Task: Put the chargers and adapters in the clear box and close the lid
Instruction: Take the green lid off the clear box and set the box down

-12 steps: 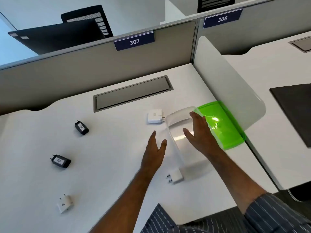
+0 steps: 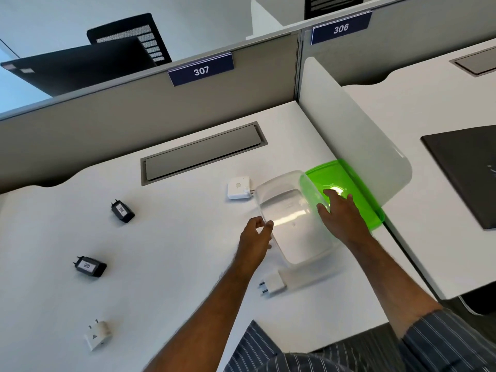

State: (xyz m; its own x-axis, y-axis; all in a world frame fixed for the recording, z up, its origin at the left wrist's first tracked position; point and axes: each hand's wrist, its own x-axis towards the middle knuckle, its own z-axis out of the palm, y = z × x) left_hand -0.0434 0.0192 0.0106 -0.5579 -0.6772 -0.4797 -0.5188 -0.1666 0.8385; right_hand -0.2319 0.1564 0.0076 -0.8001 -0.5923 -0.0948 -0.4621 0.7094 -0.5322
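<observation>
The clear box (image 2: 291, 208) stands open on the white desk, its green lid (image 2: 349, 181) lying against its right side. My left hand (image 2: 256, 241) grips the box's left rim. My right hand (image 2: 339, 213) rests flat on the box's right rim, fingers spread over the lid's edge. A white square charger (image 2: 239, 187) lies just left of the box's far end. A white plug adapter (image 2: 272, 284) lies near the box's front. Two black chargers (image 2: 122, 211) (image 2: 90, 266) and a white adapter (image 2: 97, 334) lie apart at the left.
A grey cable hatch (image 2: 201, 154) is set into the desk (image 2: 166, 237) behind the items. A white divider panel (image 2: 354, 130) stands right behind the lid. Grey partition walls (image 2: 134, 124) bound the back. A dark mat (image 2: 467, 173) lies on the neighbouring desk.
My left hand has moved right and closed on the box's left rim. My right hand has slid right, from inside the box to its right rim by the lid.
</observation>
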